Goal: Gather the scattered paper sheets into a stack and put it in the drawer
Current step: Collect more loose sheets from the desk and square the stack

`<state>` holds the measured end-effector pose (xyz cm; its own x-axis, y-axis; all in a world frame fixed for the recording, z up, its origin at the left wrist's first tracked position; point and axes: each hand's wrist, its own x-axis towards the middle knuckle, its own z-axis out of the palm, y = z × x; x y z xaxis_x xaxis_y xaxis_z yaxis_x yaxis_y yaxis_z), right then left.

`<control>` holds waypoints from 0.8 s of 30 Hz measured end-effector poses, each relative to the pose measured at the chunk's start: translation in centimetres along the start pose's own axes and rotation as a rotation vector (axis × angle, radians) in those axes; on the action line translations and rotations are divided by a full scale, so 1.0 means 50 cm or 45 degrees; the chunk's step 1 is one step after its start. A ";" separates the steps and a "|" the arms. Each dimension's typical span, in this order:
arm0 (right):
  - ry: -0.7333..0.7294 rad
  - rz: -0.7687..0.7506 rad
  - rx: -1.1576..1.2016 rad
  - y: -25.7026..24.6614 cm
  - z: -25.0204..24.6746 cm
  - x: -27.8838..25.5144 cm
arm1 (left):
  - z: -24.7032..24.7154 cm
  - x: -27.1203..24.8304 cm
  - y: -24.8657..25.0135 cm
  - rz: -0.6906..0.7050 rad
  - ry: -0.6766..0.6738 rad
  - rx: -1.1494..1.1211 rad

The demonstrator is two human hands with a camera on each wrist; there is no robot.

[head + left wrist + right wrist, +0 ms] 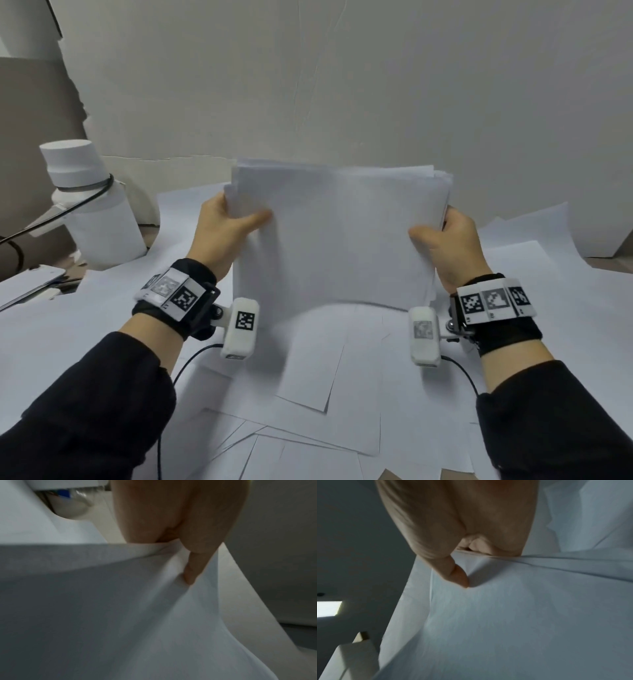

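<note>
A stack of white paper sheets (337,236) stands upright on its lower edge over the desk, in the middle of the head view. My left hand (227,228) grips its left edge, thumb on the near face and fingers behind. My right hand (443,241) grips the right edge the same way. The left wrist view shows my thumb pressed on the stack (120,615), and the right wrist view shows my thumb denting the top sheet of the stack (522,615). Several loose sheets (329,373) lie spread flat on the desk under the stack. No drawer is in view.
A white bottle (87,202) with a cable looped round its neck stands at the left. A white board (342,78) forms the back wall. A flat white object (30,282) lies at the left edge. Cables run from both wrist cameras.
</note>
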<state>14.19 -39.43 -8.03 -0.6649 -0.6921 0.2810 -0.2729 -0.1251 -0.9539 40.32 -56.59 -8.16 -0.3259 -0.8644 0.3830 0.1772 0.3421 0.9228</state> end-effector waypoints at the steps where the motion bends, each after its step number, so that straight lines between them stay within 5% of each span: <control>1: 0.032 -0.042 -0.002 -0.008 0.007 -0.002 | 0.012 0.003 0.012 0.052 0.034 0.000; 6: 0.088 -0.149 0.007 -0.022 0.015 0.008 | 0.026 0.018 0.041 0.166 0.070 0.047; 14: -0.009 0.068 0.061 0.035 -0.004 0.004 | -0.011 -0.039 -0.058 -0.166 -0.144 -0.045; 21: 0.037 0.003 0.097 0.026 0.013 0.006 | 0.001 -0.037 -0.046 -0.053 -0.015 -0.012; 24: 0.136 -0.199 0.023 0.012 0.008 0.003 | -0.003 -0.028 -0.032 0.094 0.014 0.080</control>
<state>14.22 -39.90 -8.62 -0.6858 -0.5837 0.4347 -0.3670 -0.2384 -0.8991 40.62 -55.99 -10.16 -0.3040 -0.8397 0.4499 0.1413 0.4273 0.8930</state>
